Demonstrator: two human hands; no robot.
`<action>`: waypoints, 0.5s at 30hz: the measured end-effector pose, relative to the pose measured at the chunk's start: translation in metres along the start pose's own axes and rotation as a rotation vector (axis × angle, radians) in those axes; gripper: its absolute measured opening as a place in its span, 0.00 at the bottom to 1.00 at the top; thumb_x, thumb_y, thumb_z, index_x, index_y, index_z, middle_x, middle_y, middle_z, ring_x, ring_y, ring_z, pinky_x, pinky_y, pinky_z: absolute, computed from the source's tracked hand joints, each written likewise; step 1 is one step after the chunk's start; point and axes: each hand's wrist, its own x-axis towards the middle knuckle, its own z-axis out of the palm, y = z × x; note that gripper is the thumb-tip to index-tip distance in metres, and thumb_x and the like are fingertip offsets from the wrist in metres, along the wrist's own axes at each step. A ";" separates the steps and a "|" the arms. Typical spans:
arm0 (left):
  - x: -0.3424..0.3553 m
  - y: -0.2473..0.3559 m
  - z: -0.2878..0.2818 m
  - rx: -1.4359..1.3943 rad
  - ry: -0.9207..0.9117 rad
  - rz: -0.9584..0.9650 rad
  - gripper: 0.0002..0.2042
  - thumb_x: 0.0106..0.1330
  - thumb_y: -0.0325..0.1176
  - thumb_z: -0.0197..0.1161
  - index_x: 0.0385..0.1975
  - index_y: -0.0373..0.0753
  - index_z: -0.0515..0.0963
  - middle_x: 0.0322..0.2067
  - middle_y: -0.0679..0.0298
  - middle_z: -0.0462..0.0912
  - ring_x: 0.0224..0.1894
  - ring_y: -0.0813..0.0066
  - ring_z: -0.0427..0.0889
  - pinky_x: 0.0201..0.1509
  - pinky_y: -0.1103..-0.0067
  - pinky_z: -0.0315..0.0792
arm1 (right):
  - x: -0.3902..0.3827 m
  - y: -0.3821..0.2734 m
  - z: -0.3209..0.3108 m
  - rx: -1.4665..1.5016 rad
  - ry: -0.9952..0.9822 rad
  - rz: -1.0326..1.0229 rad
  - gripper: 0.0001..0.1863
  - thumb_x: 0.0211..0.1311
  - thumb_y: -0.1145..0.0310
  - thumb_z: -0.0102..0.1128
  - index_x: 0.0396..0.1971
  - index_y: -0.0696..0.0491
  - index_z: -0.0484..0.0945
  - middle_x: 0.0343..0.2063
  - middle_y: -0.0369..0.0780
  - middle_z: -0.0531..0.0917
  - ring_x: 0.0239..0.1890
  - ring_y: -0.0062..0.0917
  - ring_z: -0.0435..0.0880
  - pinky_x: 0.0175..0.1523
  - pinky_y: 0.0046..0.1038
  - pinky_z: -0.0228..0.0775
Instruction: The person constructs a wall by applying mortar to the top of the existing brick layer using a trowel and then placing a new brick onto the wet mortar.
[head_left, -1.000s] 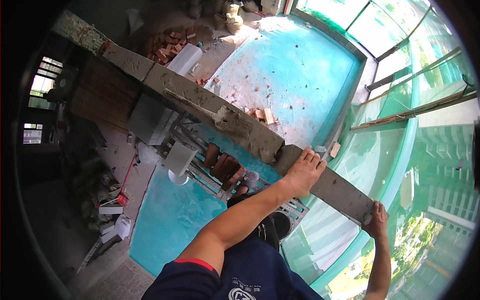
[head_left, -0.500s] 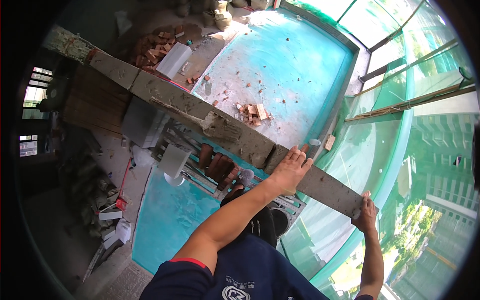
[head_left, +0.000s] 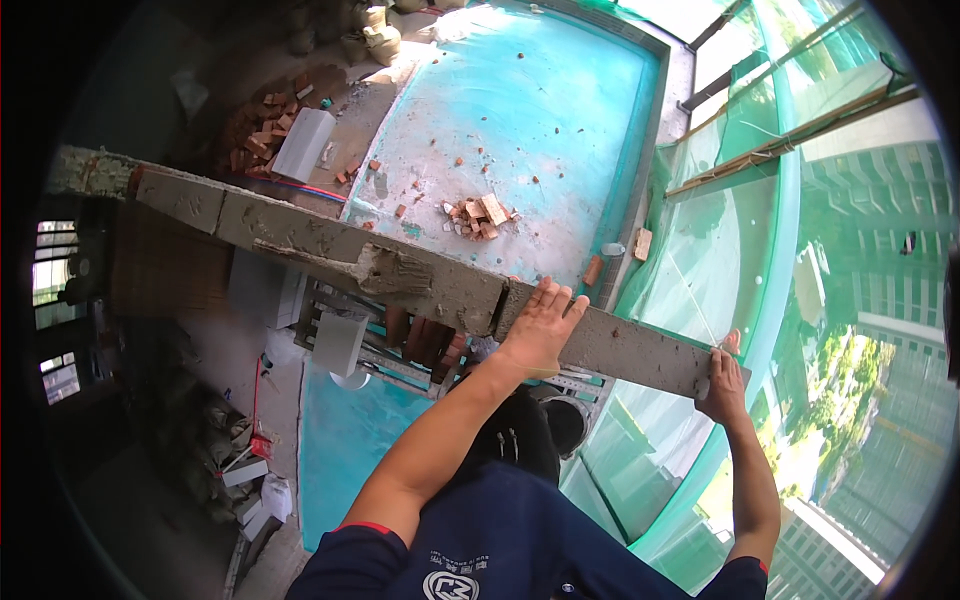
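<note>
A long grey block [head_left: 640,348] lies at the right end of a narrow wall top [head_left: 310,238], with a dark joint between it and the neighbouring block. My left hand [head_left: 543,330] rests across the block's top close to that joint, fingers stretched out toward the far edge. Near the block's outer end, my right hand [head_left: 724,388] grips it, with fingers over the top and the thumb on the near side. Rough grey mortar [head_left: 395,278] bulges along the wall left of my hands.
Beneath me stands a metal platform with red bricks [head_left: 430,340], a pale block [head_left: 340,343] and a dark bucket [head_left: 562,425]. Broken bricks [head_left: 478,217] litter the blue floor [head_left: 540,110] beyond the wall. Green netting [head_left: 740,240] hangs along the right side.
The view has shifted, so the wall and floor appear farther left. Both hands stay on the block; my right hand sits slightly farther in from its outer end.
</note>
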 end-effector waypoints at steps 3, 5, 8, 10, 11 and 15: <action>0.004 0.002 -0.003 0.004 -0.058 -0.007 0.43 0.38 0.24 0.62 0.64 0.35 0.57 0.57 0.49 0.60 0.66 0.49 0.53 0.75 0.63 0.34 | -0.006 0.007 0.010 -0.013 0.028 -0.006 0.50 0.31 0.70 0.70 0.61 0.60 0.56 0.54 0.49 0.67 0.60 0.44 0.65 0.69 0.43 0.52; 0.003 0.004 -0.005 0.054 -0.020 0.019 0.43 0.38 0.24 0.62 0.63 0.35 0.57 0.56 0.49 0.60 0.65 0.51 0.54 0.75 0.63 0.35 | -0.004 0.003 0.008 0.002 -0.001 0.010 0.54 0.31 0.68 0.74 0.63 0.60 0.54 0.55 0.49 0.66 0.62 0.43 0.64 0.69 0.44 0.51; 0.005 0.005 -0.015 0.037 -0.120 -0.021 0.43 0.39 0.24 0.62 0.63 0.35 0.56 0.57 0.49 0.59 0.65 0.51 0.54 0.74 0.63 0.35 | -0.003 -0.008 -0.004 0.002 -0.080 0.056 0.62 0.26 0.60 0.81 0.66 0.57 0.51 0.59 0.46 0.63 0.65 0.40 0.60 0.70 0.46 0.47; 0.003 0.001 -0.010 0.076 -0.106 -0.008 0.43 0.39 0.25 0.62 0.64 0.35 0.56 0.57 0.49 0.60 0.65 0.50 0.54 0.74 0.63 0.34 | -0.006 -0.008 -0.011 0.002 -0.087 0.100 0.64 0.27 0.57 0.82 0.68 0.52 0.50 0.62 0.45 0.61 0.67 0.39 0.58 0.70 0.48 0.45; 0.003 -0.002 -0.007 0.092 -0.081 0.013 0.44 0.38 0.25 0.62 0.64 0.36 0.55 0.56 0.49 0.60 0.65 0.51 0.54 0.75 0.62 0.33 | -0.010 -0.008 -0.014 0.006 -0.083 0.121 0.63 0.29 0.57 0.81 0.68 0.49 0.50 0.63 0.45 0.61 0.67 0.39 0.58 0.70 0.49 0.45; 0.009 0.004 -0.011 0.104 -0.138 0.008 0.42 0.40 0.24 0.59 0.64 0.35 0.55 0.59 0.49 0.59 0.66 0.50 0.52 0.74 0.63 0.33 | -0.037 -0.006 -0.012 0.311 0.198 0.348 0.49 0.42 0.55 0.74 0.65 0.50 0.59 0.61 0.47 0.65 0.63 0.42 0.64 0.67 0.41 0.54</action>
